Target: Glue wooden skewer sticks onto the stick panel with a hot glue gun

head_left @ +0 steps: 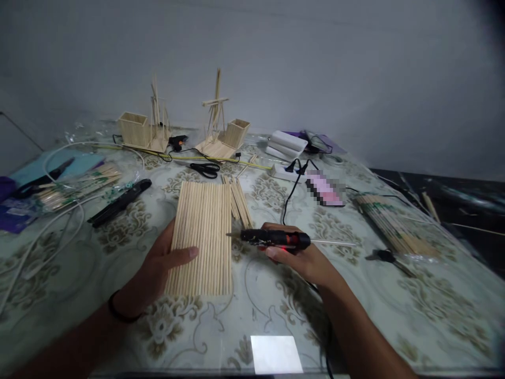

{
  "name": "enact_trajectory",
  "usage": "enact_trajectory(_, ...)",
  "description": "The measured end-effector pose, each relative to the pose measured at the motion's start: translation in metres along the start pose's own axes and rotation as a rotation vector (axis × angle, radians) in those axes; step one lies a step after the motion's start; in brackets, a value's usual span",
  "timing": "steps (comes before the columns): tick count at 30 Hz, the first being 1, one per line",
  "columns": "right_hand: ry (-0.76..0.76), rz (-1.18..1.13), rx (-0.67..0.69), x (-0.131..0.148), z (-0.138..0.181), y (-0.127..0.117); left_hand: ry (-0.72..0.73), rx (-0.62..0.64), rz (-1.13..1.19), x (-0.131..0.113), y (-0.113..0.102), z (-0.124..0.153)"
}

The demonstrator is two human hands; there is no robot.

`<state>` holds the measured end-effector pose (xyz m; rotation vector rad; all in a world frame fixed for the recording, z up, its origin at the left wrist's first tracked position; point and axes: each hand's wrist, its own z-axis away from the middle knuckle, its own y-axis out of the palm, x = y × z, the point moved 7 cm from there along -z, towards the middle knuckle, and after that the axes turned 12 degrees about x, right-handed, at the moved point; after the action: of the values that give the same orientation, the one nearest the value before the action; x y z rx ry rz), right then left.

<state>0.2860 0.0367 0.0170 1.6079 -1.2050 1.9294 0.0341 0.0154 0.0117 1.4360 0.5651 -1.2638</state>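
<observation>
A flat panel of wooden sticks laid side by side [205, 231] lies on the patterned table cover in front of me. My left hand [158, 268] rests on its left edge, thumb on top, holding it down. My right hand [300, 255] grips a black hot glue gun [276, 239] with a red light, nozzle pointing left at the panel's right edge. A clear glue stick pokes out of the gun's back to the right. Several loose sticks [240, 200] lie beside the panel's upper right corner.
Black scissors [205, 169], black pliers [118, 202], two stick models with small boxes [145, 131] [224, 137], a second glue gun [177, 140], a white power strip [284, 171], a stick bundle [390, 223], more stick packs [74, 187] and loose white cable [43, 226] surround the work spot.
</observation>
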Motion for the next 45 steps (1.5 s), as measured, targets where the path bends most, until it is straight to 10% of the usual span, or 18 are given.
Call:
enact_trajectory(10, -0.047, -0.03, 0.213, 0.007, -0.003, 0.011, 0.098, -0.131, -0.019, 0.0, -0.017, -0.011)
enact_trajectory(20, 0.076, -0.212, -0.525, -0.033, 0.007, -0.027, -0.107, 0.01, -0.122, 0.021, -0.014, -0.017)
enact_trajectory(35, 0.056, -0.199, -0.42, -0.016, 0.001, -0.019, -0.371, 0.262, 0.0, 0.025, 0.006, 0.0)
enact_trajectory(45, 0.07, -0.307, -0.694, -0.037, 0.011, -0.039, -0.135, 0.229, -0.01, 0.019, 0.007, -0.015)
